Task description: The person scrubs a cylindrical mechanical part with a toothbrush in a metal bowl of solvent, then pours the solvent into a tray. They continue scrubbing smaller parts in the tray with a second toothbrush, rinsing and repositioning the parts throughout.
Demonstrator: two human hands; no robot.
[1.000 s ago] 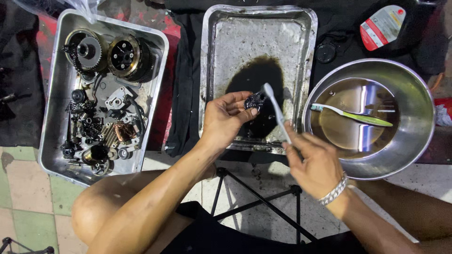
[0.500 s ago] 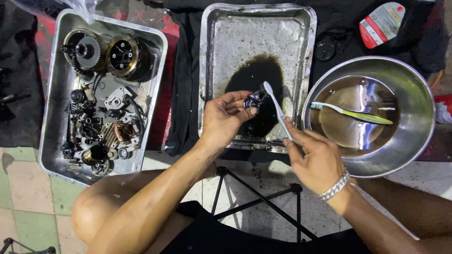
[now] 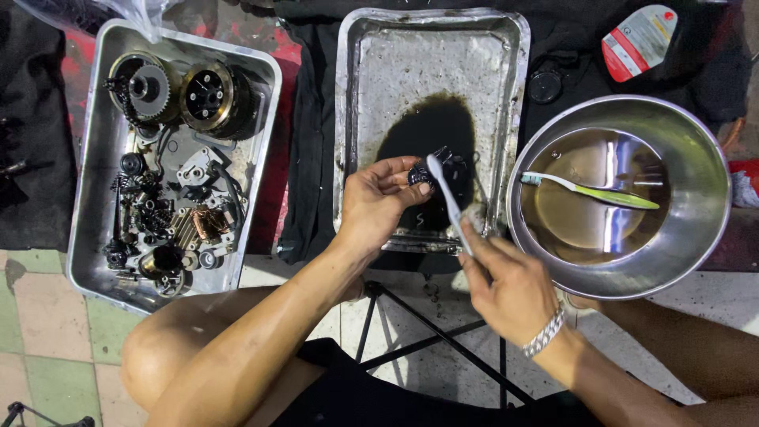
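Observation:
My left hand [image 3: 378, 202] pinches a small black metal part [image 3: 431, 170] over the near end of the middle steel tray [image 3: 352, 119], above a dark oily puddle [image 3: 431, 130]. My right hand [image 3: 506, 281] grips a white toothbrush [image 3: 447, 198] by its handle, with the brush head touching the small part. A silver bracelet [image 3: 544, 332] is on my right wrist.
A steel tray [image 3: 95, 158] at the left holds gears, a chain and several small engine parts. A round steel bowl [image 3: 696, 205] at the right holds brownish liquid and a green-white toothbrush [image 3: 593, 190]. A red-and-white flat bottle [image 3: 636, 32] lies on black cloth behind.
The right hand and white toothbrush have shifted slightly left and down against the small part; the left hand holds nearly still.

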